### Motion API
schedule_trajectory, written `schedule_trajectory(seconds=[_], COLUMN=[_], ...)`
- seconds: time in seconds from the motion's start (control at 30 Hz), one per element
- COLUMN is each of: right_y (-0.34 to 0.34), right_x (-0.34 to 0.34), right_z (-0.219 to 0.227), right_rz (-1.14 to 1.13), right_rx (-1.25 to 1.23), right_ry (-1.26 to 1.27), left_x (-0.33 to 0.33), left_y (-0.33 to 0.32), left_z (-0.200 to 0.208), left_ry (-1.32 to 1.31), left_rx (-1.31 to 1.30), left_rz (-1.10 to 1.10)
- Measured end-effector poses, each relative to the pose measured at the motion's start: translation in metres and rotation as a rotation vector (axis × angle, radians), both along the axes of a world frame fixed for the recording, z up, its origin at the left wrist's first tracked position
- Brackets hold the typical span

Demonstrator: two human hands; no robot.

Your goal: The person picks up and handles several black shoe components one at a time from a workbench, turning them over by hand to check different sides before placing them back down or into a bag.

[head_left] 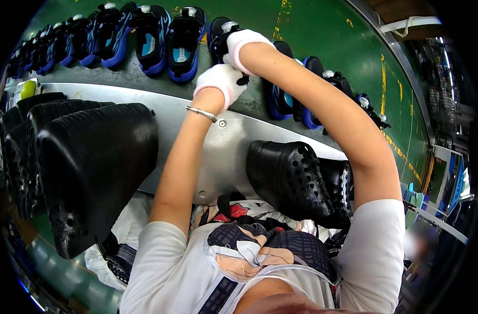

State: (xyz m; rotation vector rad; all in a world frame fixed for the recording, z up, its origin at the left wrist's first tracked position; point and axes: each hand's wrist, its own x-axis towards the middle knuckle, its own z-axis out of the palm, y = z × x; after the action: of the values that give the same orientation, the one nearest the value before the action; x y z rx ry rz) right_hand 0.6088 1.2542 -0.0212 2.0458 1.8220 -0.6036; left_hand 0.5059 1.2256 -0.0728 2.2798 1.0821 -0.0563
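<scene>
The shoe [216, 44] is best steadied by the left hand [218, 81] while worked by the right hand [240, 45]; whether either grip is closed cannot be told.

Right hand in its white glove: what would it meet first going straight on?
Probably the black-and-blue shoe just ahead of the right hand; whether they already touch is unclear.
</scene>
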Motion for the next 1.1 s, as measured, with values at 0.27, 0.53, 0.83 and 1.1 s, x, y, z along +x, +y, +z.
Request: schedule_trajectory(seconds=[0.27,0.53,0.83,1.1], right_y=[0.014,-0.024,-0.255,-0.413], right_x=[-0.004,0.031,0.148,0.179], right_z=[-0.018,0.034,0.132,0.114], right_rz=[-0.03,0.018,-0.412,-0.908], right_rx=[0.119,0.107,0.546,0.746], right_ry=[0.01,0.221,0.347,0.221], left_x=[0.008,-0.001,-0.015,0.016], left_y=[0.007,0.009,-0.004,-0.05], left_z=[-0.001,-0.016,0.01,0.005], left_ry=[0.136,0.041,-0.05,-0.244], left_rx=[-0.055,0.085,0.417,0.28], left_rz=[0.09,0.041,0.111,-0.238])
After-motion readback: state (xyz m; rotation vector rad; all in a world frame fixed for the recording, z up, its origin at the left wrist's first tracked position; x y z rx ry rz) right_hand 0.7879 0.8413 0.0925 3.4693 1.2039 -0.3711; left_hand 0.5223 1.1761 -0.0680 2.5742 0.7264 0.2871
